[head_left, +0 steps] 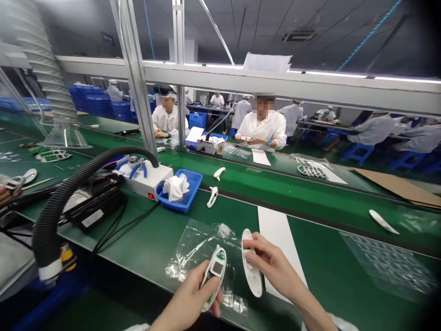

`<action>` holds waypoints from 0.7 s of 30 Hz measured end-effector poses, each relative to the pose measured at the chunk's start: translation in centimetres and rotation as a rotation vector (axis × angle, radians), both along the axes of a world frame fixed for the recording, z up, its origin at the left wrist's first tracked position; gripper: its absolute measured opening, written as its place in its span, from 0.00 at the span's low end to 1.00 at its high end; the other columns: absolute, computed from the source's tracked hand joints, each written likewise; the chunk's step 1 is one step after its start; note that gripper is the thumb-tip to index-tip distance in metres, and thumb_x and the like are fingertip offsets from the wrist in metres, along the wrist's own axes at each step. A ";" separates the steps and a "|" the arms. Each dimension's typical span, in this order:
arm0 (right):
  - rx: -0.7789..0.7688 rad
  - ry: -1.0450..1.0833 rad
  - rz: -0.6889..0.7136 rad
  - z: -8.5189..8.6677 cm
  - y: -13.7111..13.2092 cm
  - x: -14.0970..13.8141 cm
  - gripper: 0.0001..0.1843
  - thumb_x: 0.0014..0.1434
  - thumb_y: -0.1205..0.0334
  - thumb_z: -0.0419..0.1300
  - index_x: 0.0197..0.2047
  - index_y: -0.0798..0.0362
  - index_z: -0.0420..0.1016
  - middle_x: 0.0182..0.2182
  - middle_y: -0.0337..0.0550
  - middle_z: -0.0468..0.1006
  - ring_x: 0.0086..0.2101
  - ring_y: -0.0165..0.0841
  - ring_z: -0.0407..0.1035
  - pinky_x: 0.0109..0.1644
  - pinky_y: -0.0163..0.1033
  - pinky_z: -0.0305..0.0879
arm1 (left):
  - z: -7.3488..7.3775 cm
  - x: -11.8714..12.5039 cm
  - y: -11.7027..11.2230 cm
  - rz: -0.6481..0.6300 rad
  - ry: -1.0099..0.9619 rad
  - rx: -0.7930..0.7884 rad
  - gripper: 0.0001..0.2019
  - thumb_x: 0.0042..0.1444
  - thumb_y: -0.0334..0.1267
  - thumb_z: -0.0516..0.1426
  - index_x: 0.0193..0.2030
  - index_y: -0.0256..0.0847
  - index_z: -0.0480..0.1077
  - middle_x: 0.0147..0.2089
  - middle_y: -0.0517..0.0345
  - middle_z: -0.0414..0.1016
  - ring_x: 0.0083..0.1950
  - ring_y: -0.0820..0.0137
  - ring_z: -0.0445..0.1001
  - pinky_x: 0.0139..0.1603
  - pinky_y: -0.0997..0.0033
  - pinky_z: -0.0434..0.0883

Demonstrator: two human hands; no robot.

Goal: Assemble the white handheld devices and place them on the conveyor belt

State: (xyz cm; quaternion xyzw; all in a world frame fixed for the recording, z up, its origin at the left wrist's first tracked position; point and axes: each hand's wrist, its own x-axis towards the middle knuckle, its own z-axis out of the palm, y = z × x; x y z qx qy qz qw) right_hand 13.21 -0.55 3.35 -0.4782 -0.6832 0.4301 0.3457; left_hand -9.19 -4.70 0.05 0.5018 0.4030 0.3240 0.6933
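Left hand: the left hand (188, 299) was curled closed around a white plastic housing (214, 276), fingers wrapped behind it and thumb along its edge; it had firm hold of the piece;
Right hand: the right hand (275, 263) was partly closed, its fingertips (257, 246) pinching a white oval shell (252, 271) upright by its upper part;
Held pieces: the housing, tilted, showed a grey rectangular window and a green edge; the shell stood just beside it, not touching, both above the bag;
Under the hands: a crumpled transparent plastic bag (201, 250) lay on the green conveyor belt (151, 257), with a white paper strip (279, 243) just right of it;
Farther along the belt: two small white plastic parts (212, 196) lay beyond the hands, near a blue tray (179, 193) holding white cloth (175, 187); a white bench unit (148, 177) stood beside the tray, with a black corrugated hose (51, 220) curving from it;
Right side: a transparent sheet of moulded parts (389, 266) lay on the belt;
Across the line: a co-worker (263, 128) in white handled a small piece over the facing belt.
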 end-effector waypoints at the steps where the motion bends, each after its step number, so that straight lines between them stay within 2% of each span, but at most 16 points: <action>1: -0.031 0.077 -0.079 -1.1 -0.7 -0.2 0.16 0.60 0.47 0.58 0.40 0.51 0.77 0.34 0.40 0.64 0.32 0.32 0.64 0.34 0.35 0.64 | -0.3 0.3 -0.7 0.058 -0.124 -0.096 0.14 0.60 0.51 0.52 0.42 0.42 0.63 0.28 0.62 0.71 0.23 0.72 0.68 0.30 0.68 0.69; 4: -0.112 0.207 -0.254 -4.1 -3.3 -1.6 0.19 0.54 0.45 0.65 0.39 0.52 0.78 0.33 0.41 0.66 0.32 0.33 0.65 0.34 0.35 0.65 | -0.7 1.2 -2.0 0.225 -0.296 -0.276 0.19 0.56 0.54 0.57 0.43 0.41 0.63 0.26 0.63 0.69 0.21 0.77 0.61 0.24 0.73 0.65; 6: -0.149 0.225 -0.301 -5.4 -4.8 -2.7 0.19 0.53 0.45 0.65 0.40 0.52 0.78 0.33 0.42 0.67 0.32 0.34 0.66 0.33 0.35 0.66 | -0.7 1.6 -2.5 0.267 -0.335 -0.331 0.21 0.52 0.55 0.60 0.41 0.40 0.64 0.25 0.64 0.68 0.20 0.78 0.59 0.21 0.76 0.60; 8: -0.176 0.217 -0.298 -5.9 -5.8 -3.7 0.19 0.55 0.46 0.63 0.42 0.52 0.78 0.34 0.43 0.68 0.32 0.34 0.67 0.33 0.35 0.66 | -0.8 1.7 -2.7 0.270 -0.351 -0.358 0.23 0.50 0.56 0.61 0.41 0.40 0.64 0.25 0.64 0.68 0.19 0.79 0.59 0.19 0.76 0.56; 13: -0.191 0.202 -0.253 -5.5 -6.5 -5.5 0.18 0.58 0.46 0.60 0.43 0.51 0.74 0.35 0.43 0.71 0.28 0.32 0.69 0.29 0.34 0.66 | -1.6 1.6 -2.9 0.263 -0.254 -0.302 0.27 0.40 0.52 0.69 0.41 0.37 0.66 0.24 0.65 0.67 0.23 0.78 0.61 0.23 0.76 0.57; 16: -0.185 0.124 -0.208 -5.0 -6.4 -6.1 0.15 0.61 0.46 0.57 0.38 0.50 0.69 0.28 0.39 0.70 0.24 0.32 0.67 0.26 0.35 0.65 | -2.2 1.6 -3.1 0.301 -0.201 -0.278 0.27 0.36 0.49 0.71 0.37 0.35 0.68 0.23 0.65 0.66 0.22 0.78 0.60 0.21 0.76 0.55; 18: -0.071 -0.006 -0.201 -4.6 -6.2 -6.5 0.13 0.62 0.48 0.56 0.38 0.49 0.68 0.31 0.42 0.71 0.28 0.36 0.68 0.28 0.38 0.66 | -2.3 1.5 -3.2 0.367 -0.171 -0.306 0.23 0.37 0.48 0.70 0.34 0.36 0.67 0.21 0.67 0.64 0.20 0.78 0.58 0.20 0.76 0.52; 21: 0.242 -0.194 -0.210 -3.3 -5.7 -7.0 0.07 0.65 0.57 0.53 0.45 0.47 0.67 0.45 0.51 0.68 0.44 0.44 0.66 0.43 0.47 0.66 | -2.1 0.9 -3.1 0.397 -0.128 -0.351 0.19 0.39 0.43 0.68 0.33 0.38 0.66 0.21 0.68 0.62 0.20 0.79 0.56 0.20 0.77 0.49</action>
